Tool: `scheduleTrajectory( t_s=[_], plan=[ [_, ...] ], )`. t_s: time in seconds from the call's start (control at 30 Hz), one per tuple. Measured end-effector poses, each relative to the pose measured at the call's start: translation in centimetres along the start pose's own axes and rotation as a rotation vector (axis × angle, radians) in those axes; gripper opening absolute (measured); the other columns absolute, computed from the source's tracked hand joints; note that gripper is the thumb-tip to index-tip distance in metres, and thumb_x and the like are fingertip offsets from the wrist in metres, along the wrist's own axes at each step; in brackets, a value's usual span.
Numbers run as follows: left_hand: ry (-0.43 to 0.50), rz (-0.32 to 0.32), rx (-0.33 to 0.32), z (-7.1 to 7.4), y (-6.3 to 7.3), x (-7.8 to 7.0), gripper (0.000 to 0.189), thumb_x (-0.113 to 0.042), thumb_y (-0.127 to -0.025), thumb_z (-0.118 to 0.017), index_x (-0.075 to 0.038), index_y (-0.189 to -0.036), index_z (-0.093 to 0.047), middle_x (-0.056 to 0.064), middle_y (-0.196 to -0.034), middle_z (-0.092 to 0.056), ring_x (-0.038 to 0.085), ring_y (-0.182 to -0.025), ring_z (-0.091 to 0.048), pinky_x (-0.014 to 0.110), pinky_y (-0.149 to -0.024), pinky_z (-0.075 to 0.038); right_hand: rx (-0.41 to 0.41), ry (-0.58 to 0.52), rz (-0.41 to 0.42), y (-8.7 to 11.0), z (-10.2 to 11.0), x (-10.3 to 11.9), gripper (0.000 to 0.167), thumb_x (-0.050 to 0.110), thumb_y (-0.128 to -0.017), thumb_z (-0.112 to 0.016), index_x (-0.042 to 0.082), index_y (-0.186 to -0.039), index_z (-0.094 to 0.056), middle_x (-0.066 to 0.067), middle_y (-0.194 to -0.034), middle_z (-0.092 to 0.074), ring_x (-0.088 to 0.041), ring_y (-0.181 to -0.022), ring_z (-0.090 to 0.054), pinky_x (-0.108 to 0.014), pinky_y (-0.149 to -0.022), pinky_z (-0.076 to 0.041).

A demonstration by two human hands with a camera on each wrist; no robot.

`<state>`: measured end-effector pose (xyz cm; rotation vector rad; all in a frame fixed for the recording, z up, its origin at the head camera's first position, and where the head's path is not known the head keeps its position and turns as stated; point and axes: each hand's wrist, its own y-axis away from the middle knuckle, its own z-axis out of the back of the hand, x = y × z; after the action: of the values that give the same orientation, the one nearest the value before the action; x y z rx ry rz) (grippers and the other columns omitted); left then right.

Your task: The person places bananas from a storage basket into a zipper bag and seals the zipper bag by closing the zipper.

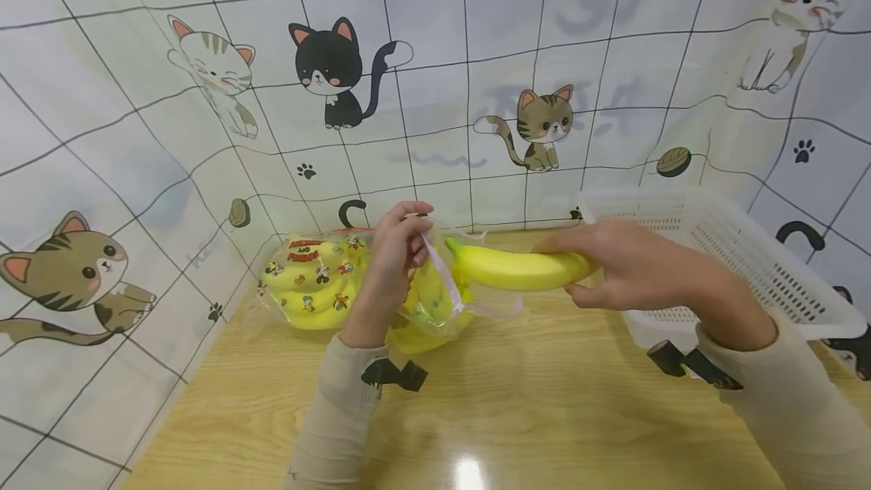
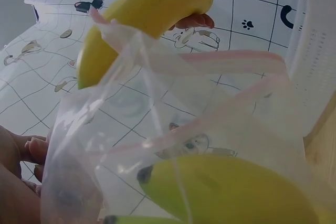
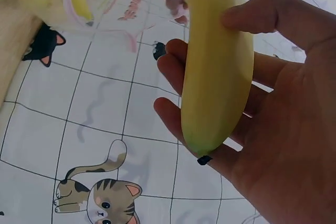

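My right hand (image 1: 626,267) holds a yellow banana (image 1: 513,269) by one end, with the thumb on one side and the fingers on the other. The banana's green tip points left, close to the mouth of a clear plastic bag (image 1: 442,286) with a pink rim. My left hand (image 1: 395,255) grips that bag at its upper edge. In the left wrist view, the bag's mouth gapes and a banana (image 2: 226,187) with a dark tip lies inside. Another banana below it is mostly cut off. The right wrist view shows the held banana (image 3: 216,72) across the fingers.
Left of my left hand, a clear printed bag (image 1: 316,286) with yellow contents lies on the wooden table (image 1: 517,399). A white perforated plastic basket (image 1: 769,255) stands at the right, partly behind my right hand. A cat-patterned sheet (image 1: 435,97) covers the walls behind.
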<state>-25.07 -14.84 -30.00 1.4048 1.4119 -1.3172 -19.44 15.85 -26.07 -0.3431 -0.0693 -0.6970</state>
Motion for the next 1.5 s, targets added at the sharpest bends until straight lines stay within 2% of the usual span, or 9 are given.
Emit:
scheduleTrajectory(
  t_s=[0.2,0.33,0.5,0.8,0.9,1.0,1.13,1.2,1.5],
  plan=[
    [-0.083,-0.021,-0.001,0.2,-0.1,-0.2,0.020,-0.007,-0.101,-0.052,-0.007,-0.120,-0.057,-0.004,-0.054,-0.032,0.012,-0.046,-0.028,0.025,-0.049,-0.029,-0.061,-0.054,-0.015,0.2,-1.4,-0.3,0.047,0.008,-0.080,-0.074,0.018,-0.126,-0.069,0.013,-0.096,-0.064,0.000,-0.069,-0.047,-0.022,-0.065,-0.043],
    [-0.174,-0.033,0.009,0.3,-0.1,-0.3,0.019,-0.008,-0.101,-0.052,-0.007,-0.119,-0.057,-0.003,-0.053,-0.038,0.014,-0.047,-0.037,0.027,-0.051,-0.032,-0.086,-0.091,-0.027,0.2,-2.4,-0.8,0.045,0.007,-0.080,-0.073,0.017,-0.124,-0.071,0.011,-0.095,-0.065,-0.001,-0.069,-0.049,-0.022,-0.065,-0.045],
    [-0.319,-0.089,0.034,0.4,0.2,-0.4,0.016,-0.007,-0.100,-0.053,-0.005,-0.115,-0.058,-0.001,-0.052,-0.049,0.017,-0.049,-0.050,0.027,-0.052,-0.038,-0.099,-0.127,-0.035,-0.3,-3.1,-1.0,0.046,0.007,-0.080,-0.072,0.015,-0.125,-0.071,0.009,-0.097,-0.066,-0.004,-0.073,-0.053,-0.023,-0.067,-0.047],
    [-0.561,-0.155,-0.032,0.7,0.5,-0.6,0.013,-0.014,-0.099,-0.053,-0.013,-0.111,-0.058,0.007,-0.071,-0.071,0.024,-0.062,-0.068,0.030,-0.054,-0.048,-0.079,-0.165,-0.034,-1.1,-3.3,-0.8,0.045,0.006,-0.080,-0.071,0.015,-0.124,-0.071,0.011,-0.095,-0.065,-0.007,-0.078,-0.055,-0.026,-0.071,-0.049],
    [-0.602,-0.165,-0.038,0.8,0.5,-0.6,0.009,-0.016,-0.099,-0.053,-0.012,-0.107,-0.056,0.011,-0.082,-0.074,0.026,-0.068,-0.070,0.031,-0.057,-0.051,-0.073,-0.173,-0.032,-1.1,-3.3,-0.9,0.046,0.006,-0.080,-0.071,0.014,-0.125,-0.070,0.010,-0.095,-0.065,-0.008,-0.077,-0.055,-0.026,-0.070,-0.049],
    [-0.694,-0.173,-0.051,0.9,0.6,-0.7,0.009,-0.021,-0.099,-0.054,-0.012,-0.098,-0.057,0.009,-0.089,-0.074,0.024,-0.073,-0.070,0.032,-0.064,-0.054,-0.076,-0.165,-0.032,-1.1,-3.3,-1.0,0.046,0.006,-0.080,-0.071,0.013,-0.125,-0.071,0.009,-0.096,-0.066,-0.008,-0.077,-0.054,-0.026,-0.069,-0.048],
    [-0.818,-0.202,-0.082,0.9,0.8,-0.8,0.017,-0.027,-0.097,-0.055,-0.015,-0.086,-0.059,0.004,-0.086,-0.072,0.021,-0.073,-0.063,0.034,-0.065,-0.047,-0.087,-0.149,-0.025,-1.2,-3.3,-1.2,0.045,0.006,-0.080,-0.072,0.014,-0.124,-0.071,0.009,-0.096,-0.066,-0.008,-0.078,-0.054,-0.026,-0.071,-0.048],
    [-0.828,-0.215,-0.089,0.9,0.8,-0.8,0.019,-0.028,-0.097,-0.056,-0.015,-0.083,-0.061,0.003,-0.084,-0.072,0.021,-0.072,-0.060,0.035,-0.064,-0.043,-0.086,-0.148,-0.027,-1.2,-3.3,-1.2,0.045,0.006,-0.080,-0.072,0.014,-0.124,-0.071,0.010,-0.096,-0.066,-0.008,-0.079,-0.054,-0.026,-0.072,-0.048],
    [-0.738,-0.219,-0.033,0.7,0.5,-0.3,0.018,-0.023,-0.098,-0.060,-0.013,-0.084,-0.063,0.006,-0.075,-0.071,0.022,-0.074,-0.069,0.033,-0.058,-0.046,-0.068,-0.169,-0.058,-1.0,-3.7,-1.4,0.044,0.010,-0.083,-0.074,0.014,-0.126,-0.071,0.009,-0.099,-0.067,-0.009,-0.081,-0.056,-0.028,-0.075,-0.050]
  ],
)
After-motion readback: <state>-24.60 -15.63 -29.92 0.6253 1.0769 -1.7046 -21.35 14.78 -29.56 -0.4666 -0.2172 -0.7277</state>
